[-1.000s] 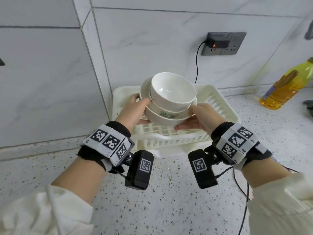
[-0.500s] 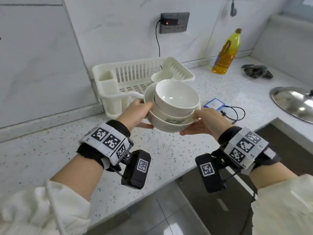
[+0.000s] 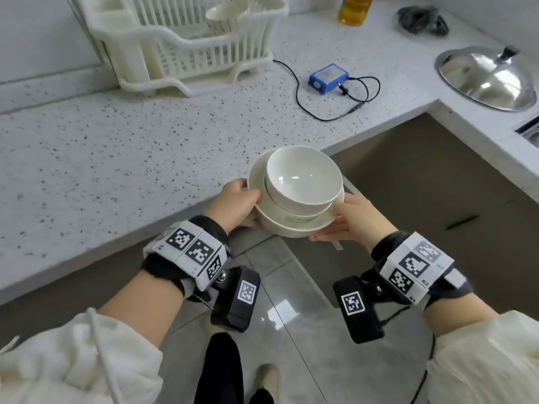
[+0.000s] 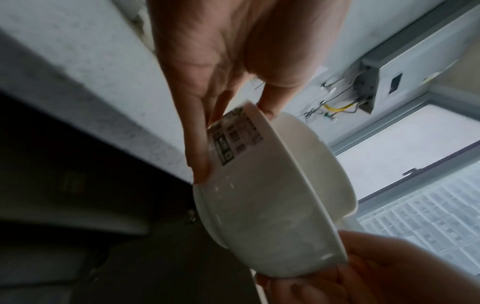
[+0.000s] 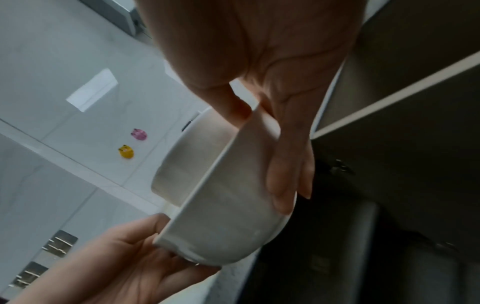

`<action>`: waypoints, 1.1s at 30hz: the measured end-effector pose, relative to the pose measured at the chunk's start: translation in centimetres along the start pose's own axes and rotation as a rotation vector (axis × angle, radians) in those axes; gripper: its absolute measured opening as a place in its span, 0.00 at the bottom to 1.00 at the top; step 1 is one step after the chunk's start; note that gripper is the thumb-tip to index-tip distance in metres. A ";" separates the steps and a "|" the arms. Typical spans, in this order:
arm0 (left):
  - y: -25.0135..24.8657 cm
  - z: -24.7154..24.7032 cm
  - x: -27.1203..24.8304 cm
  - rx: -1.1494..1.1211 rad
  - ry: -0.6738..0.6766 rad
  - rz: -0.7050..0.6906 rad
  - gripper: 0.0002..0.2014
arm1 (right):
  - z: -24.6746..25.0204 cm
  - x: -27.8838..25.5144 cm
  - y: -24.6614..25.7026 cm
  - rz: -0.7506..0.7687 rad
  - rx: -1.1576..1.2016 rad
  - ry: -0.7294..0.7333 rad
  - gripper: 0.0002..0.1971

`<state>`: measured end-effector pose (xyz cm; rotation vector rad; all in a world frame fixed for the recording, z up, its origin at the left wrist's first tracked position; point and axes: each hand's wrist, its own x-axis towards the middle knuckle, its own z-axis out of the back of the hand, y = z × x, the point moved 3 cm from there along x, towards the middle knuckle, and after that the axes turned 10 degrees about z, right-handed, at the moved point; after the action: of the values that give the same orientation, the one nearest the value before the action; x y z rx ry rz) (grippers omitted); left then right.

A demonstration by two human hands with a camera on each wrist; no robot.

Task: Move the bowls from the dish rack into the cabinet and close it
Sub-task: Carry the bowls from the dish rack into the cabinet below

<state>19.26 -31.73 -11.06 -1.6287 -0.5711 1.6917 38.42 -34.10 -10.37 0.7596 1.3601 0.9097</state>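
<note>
I hold a stack of white bowls [image 3: 294, 196] in both hands, level, just off the counter's front edge. My left hand [image 3: 237, 204] grips the lower bowl's left rim, thumb on top and fingers under. My right hand [image 3: 347, 220] grips the right rim the same way. In the left wrist view the lower bowl [image 4: 262, 222] carries a printed label by my fingers [image 4: 197, 148]. In the right wrist view the stack [image 5: 223, 197] sits between both hands. One more bowl [image 3: 226, 14] stays in the white dish rack [image 3: 186, 45]. A brown cabinet door [image 3: 423, 205] stands open below the counter.
The speckled counter [image 3: 102, 147] holds a blue box with a black cable [image 3: 328, 78], an oil bottle [image 3: 354, 10] and a dark bundle [image 3: 421, 18]. A steel lid [image 3: 490, 75] lies at the right. Grey floor tiles [image 3: 291, 301] and my feet show below.
The bowl stack has come out of the rack, back over the counter and down past its front edge. My view has tilted down toward the floor and cabinet.
</note>
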 end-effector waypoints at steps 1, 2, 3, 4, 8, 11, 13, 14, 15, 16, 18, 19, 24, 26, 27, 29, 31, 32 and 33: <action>1.6 -0.8 0.5 0.012 0.010 0.021 0.17 | 0.4 -0.1 -1.8 -0.021 -0.011 -0.004 0.22; 3.1 -1.4 1.1 0.026 0.017 0.040 0.16 | 0.7 0.0 -3.6 -0.039 -0.014 -0.012 0.23; 4.6 -1.9 1.8 0.035 0.016 0.058 0.17 | 0.9 0.4 -5.3 -0.053 -0.015 -0.018 0.22; 6.1 -2.4 2.5 0.035 0.011 0.079 0.19 | 1.0 0.8 -7.1 -0.067 -0.016 -0.024 0.22; 11.4 -2.9 5.9 0.023 -0.021 0.161 0.23 | -0.3 3.3 -13.5 -0.139 0.019 -0.004 0.23; 14.5 -2.0 9.2 -0.002 -0.044 0.206 0.26 | -2.0 6.3 -17.5 -0.174 0.022 0.014 0.24; 16.3 -1.0 11.5 -0.033 -0.062 0.236 0.28 | -3.3 8.6 -19.4 -0.170 -0.003 0.030 0.24; 17.1 -0.4 12.7 -0.053 -0.071 0.246 0.28 | -4.1 9.9 -20.1 -0.165 -0.008 0.038 0.24; 17.9 0.2 14.0 -0.071 -0.083 0.250 0.28 | -4.9 11.4 -20.7 -0.159 -0.009 0.048 0.23; 18.6 0.9 15.2 -0.086 -0.101 0.249 0.28 | -5.8 12.9 -21.2 -0.155 -0.012 0.061 0.22; 19.8 2.4 17.7 -0.105 -0.137 0.244 0.26 | -7.7 16.1 -21.8 -0.158 -0.022 0.092 0.20; 20.4 3.1 18.9 -0.109 -0.158 0.241 0.26 | -8.7 17.6 -22.0 -0.158 -0.026 0.111 0.19; 22.2 5.6 23.6 -0.125 -0.240 0.179 0.28 | -12.2 24.3 -22.3 -0.156 -0.054 0.166 0.21; 22.7 6.1 25.0 -0.198 -0.239 0.145 0.32 | -13.2 26.4 -22.6 -0.159 -0.072 0.170 0.23; 22.9 6.2 25.6 -0.235 -0.239 0.134 0.33 | -13.6 27.3 -22.7 -0.156 -0.078 0.172 0.22; 23.4 6.6 26.8 -0.277 -0.252 0.116 0.35 | -14.6 28.5 -22.9 -0.159 -0.100 0.181 0.17; 24.1 6.9 27.7 -0.270 -0.273 0.114 0.35 | -15.2 29.3 -23.0 -0.167 -0.129 0.183 0.14; 24.3 7.0 28.0 -0.254 -0.286 0.115 0.34 | -15.6 29.7 -23.1 -0.167 -0.139 0.187 0.15; 24.6 7.2 28.3 -0.239 -0.295 0.115 0.33 | -15.9 30.2 -23.2 -0.170 -0.147 0.191 0.18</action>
<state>8.96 -25.61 -47.25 -1.6087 -0.8661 2.0319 24.57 -19.24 -46.28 0.4464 1.4822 0.9532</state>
